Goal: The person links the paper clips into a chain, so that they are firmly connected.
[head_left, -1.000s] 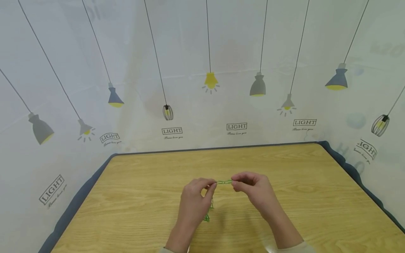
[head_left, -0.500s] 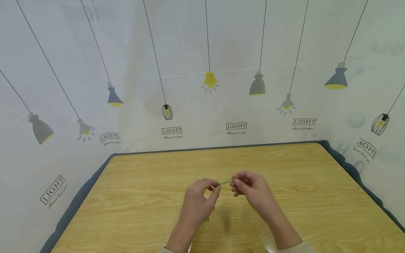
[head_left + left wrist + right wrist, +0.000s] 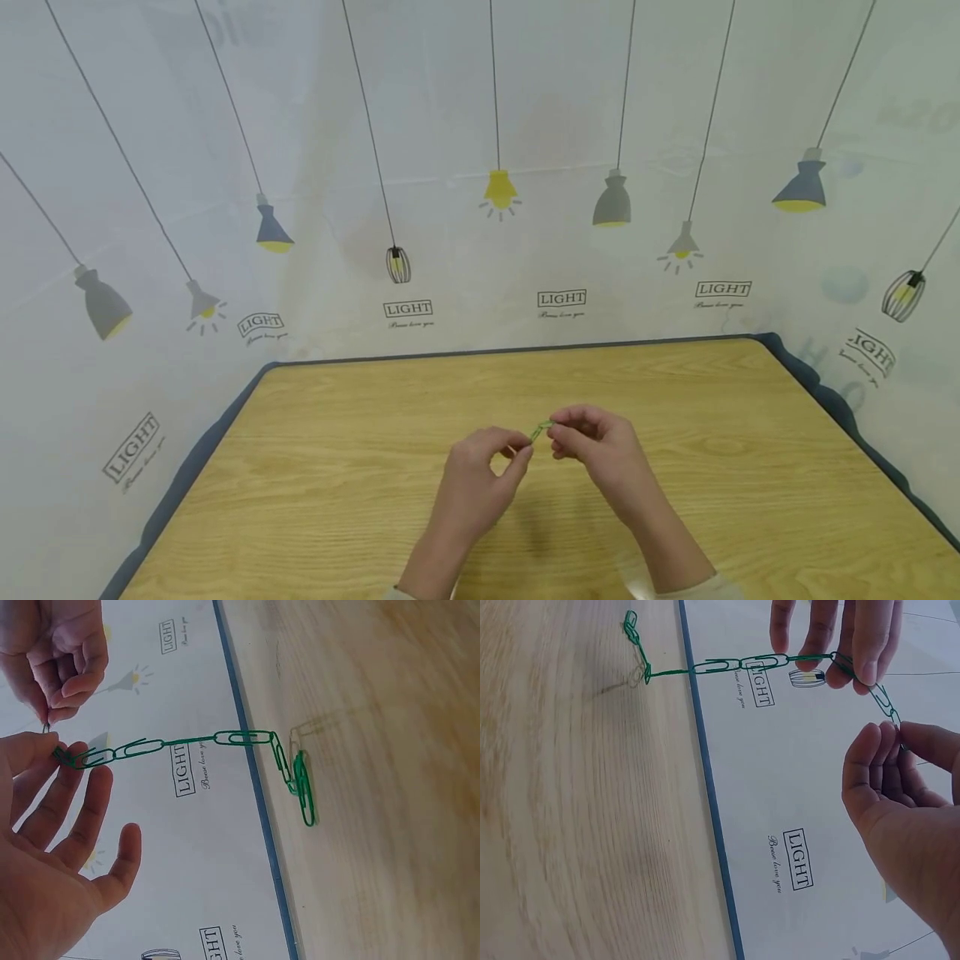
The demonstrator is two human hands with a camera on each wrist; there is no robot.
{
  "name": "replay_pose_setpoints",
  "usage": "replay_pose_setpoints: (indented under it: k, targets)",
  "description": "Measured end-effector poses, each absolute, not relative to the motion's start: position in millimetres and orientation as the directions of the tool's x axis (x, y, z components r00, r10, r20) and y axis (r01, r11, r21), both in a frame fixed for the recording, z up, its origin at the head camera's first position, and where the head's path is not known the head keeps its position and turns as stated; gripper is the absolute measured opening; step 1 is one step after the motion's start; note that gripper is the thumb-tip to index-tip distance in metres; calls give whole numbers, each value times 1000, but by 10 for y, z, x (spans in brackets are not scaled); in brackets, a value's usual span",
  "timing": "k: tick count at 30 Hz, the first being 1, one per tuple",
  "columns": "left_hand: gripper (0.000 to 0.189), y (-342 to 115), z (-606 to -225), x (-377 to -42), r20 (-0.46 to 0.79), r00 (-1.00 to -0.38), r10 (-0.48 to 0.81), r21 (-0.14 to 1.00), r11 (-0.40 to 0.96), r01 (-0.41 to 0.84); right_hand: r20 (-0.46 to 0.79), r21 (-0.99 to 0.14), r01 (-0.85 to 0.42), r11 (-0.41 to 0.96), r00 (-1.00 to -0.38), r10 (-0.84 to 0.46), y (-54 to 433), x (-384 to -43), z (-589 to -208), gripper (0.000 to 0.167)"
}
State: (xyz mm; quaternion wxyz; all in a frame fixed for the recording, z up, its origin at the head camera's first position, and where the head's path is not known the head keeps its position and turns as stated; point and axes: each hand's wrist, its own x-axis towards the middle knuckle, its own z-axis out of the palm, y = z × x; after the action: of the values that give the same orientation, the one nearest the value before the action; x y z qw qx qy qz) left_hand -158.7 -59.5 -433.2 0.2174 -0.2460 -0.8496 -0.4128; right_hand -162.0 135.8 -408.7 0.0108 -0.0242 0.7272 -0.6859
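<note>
A chain of linked green paper clips [image 3: 244, 738] runs down from my hands, its lower clips bunched at the wooden tabletop [image 3: 360, 433]. My left hand [image 3: 476, 479] pinches the chain between thumb and forefinger; in the left wrist view its other fingers spread loosely beside the links. Close by on the right, my right hand [image 3: 607, 450] pinches the end clip between thumb and fingertip. Between both hands a short, bent stretch of green clips [image 3: 542, 428] shows in the head view. The left hand and forearm hide the hanging part there.
A pale wall covering [image 3: 450, 125] printed with lamps and the word LIGHT stands behind and along both sides of the table. A dark blue border [image 3: 176, 475] follows the table's edges. A shiny pale spot [image 3: 636, 575] shows beside the right forearm.
My left hand has moved right, closer to the right hand. The stretch of clips between them has gone from straight to bent. In the head view the hanging clips have passed out of sight.
</note>
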Motion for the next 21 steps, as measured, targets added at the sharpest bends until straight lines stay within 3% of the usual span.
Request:
replay_pose_setpoints:
  k: [9, 21]
  targets:
    - [14, -603, -4321, -1572, 507, -825, 249, 659, 505, 557, 22, -999, -24, 39, -998, -54, 1361, -1610, -4089, 20]
    - [16, -641, -4315, -1641, 386, -876, 289, 799, 369, 474, 90, -995, -86, 53, -994, 63, 1428, -1635, -4013, 22]
